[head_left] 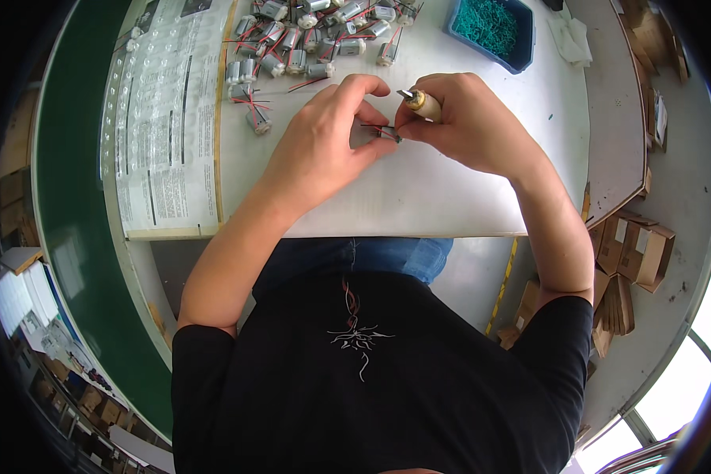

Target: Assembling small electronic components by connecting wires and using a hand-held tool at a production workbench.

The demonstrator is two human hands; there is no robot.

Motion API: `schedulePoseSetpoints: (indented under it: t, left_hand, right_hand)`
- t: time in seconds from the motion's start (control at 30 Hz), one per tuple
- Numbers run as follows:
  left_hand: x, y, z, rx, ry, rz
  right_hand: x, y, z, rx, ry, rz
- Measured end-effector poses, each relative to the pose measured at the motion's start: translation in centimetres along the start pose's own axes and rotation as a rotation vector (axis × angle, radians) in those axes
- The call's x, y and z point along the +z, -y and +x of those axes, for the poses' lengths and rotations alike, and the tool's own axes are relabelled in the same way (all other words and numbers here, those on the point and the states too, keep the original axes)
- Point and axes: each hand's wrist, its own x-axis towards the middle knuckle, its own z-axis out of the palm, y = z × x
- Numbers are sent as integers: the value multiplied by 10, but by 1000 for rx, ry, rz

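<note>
My left hand (320, 130) curls its thumb and fingers around a small electric motor (385, 133) with red and black wires, just above the white table. My right hand (474, 118) keeps a short tool with a pale wooden handle (425, 106) tucked in its grip, its metal tip pointing left. Right thumb and forefinger also pinch close together at the motor's right end. Whether they hold a wire there is too small to make out. Much of the motor is hidden by my fingers.
A pile of several similar motors (296, 59) with red and black leads lies beyond my left hand. A blue bin (456, 35) of small green pieces stands at the far right, near a white cloth (570, 41). Printed sheets (170, 126) under clear plastic cover the table's left side.
</note>
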Motion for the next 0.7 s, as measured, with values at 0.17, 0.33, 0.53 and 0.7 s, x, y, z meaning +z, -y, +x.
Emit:
schedulePoseSetpoints:
  t: [0.17, 0.33, 0.53, 0.7]
  left_hand:
    - [2, 1, 0, 1, -4, -33]
    - [2, 1, 1, 5, -2, -43]
    - [1, 0, 1, 9, 3, -5]
    - [1, 0, 1, 13, -3, 8]
  right_hand:
    - [4, 0, -2, -60, -86, -55]
    - [11, -6, -4, -114, -145, -66]
    - [14, -9, -5, -119, -179, -56]
    - [15, -9, -4, -151, -188, -81]
